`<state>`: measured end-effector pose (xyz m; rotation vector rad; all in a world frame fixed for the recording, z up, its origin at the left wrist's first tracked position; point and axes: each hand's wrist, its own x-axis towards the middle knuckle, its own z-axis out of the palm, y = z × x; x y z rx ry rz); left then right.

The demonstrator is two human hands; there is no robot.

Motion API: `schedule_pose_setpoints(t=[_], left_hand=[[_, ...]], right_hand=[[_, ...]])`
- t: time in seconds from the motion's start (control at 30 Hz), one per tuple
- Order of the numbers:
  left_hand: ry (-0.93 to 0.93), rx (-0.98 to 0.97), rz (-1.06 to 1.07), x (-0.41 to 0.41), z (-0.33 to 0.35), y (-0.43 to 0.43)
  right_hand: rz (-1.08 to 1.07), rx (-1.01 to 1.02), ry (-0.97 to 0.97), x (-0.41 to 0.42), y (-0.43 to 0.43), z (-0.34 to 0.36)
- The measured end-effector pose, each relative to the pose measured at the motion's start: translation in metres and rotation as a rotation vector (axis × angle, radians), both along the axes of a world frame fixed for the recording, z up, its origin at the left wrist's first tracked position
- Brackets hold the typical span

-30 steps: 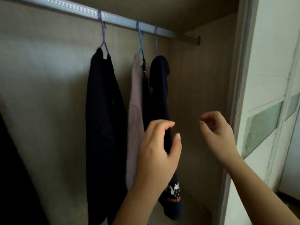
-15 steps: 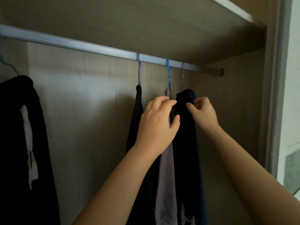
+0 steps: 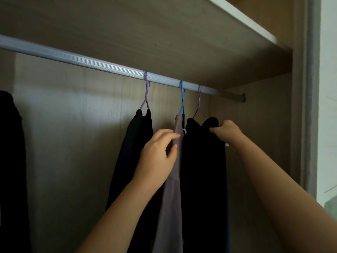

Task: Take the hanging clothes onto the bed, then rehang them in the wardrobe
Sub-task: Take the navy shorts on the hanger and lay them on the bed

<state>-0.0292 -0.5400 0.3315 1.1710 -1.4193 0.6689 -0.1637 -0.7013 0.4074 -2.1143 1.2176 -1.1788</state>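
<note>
Three garments hang from the silver wardrobe rail (image 3: 91, 61). A black one (image 3: 135, 147) hangs on a purple hanger (image 3: 146, 94). A grey-mauve one (image 3: 173, 189) hangs on a blue hanger (image 3: 182, 99). A dark navy one (image 3: 204, 170) hangs on a thin purple hanger (image 3: 199, 103) at the right end. My left hand (image 3: 156, 152) pinches the grey-mauve garment near its top edge. My right hand (image 3: 225, 131) grips the right shoulder of the dark navy garment.
Another black garment (image 3: 11, 161) hangs at the far left edge. A wooden shelf (image 3: 164, 33) runs above the rail. The wardrobe's right side wall and door frame (image 3: 306, 106) stand close to my right arm.
Both hands rose from waist height to the tops of the garments. My right hand pulled the navy garment's shoulder to the right, spreading it, and my left hand took hold of the grey-mauve one.
</note>
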Motion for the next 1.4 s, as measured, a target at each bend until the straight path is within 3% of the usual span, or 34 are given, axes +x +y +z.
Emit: schedule_pose_setpoints(t=[0.13,0.37,0.73,0.87,1.07,1.4], left_hand=[[0.024,0.003,0.011,0.004,-0.004,0.001],[0.020,0.043,0.027,0.006,-0.007,0.003],[0.077,0.079,-0.021,-0.007,-0.018,0.004],[0.006,0.031,-0.004,-0.026,-0.029,0.015],[0.002,-0.032,-0.255,-0.064,-0.045,0.032],[0.175,0.096,-0.594,-0.141,-0.115,0.056]], right_hand=[[-0.042,-0.011,0.016,0.007,-0.008,0.004],[0.083,0.071,-0.401,0.008,-0.019,0.004],[0.076,-0.083,-0.433,-0.043,0.010,-0.013],[0.092,-0.059,-0.518,-0.078,0.040,-0.042],[0.083,-0.029,-0.597,-0.137,0.112,-0.085],[-0.021,0.155,-0.629,-0.226,0.278,-0.170]])
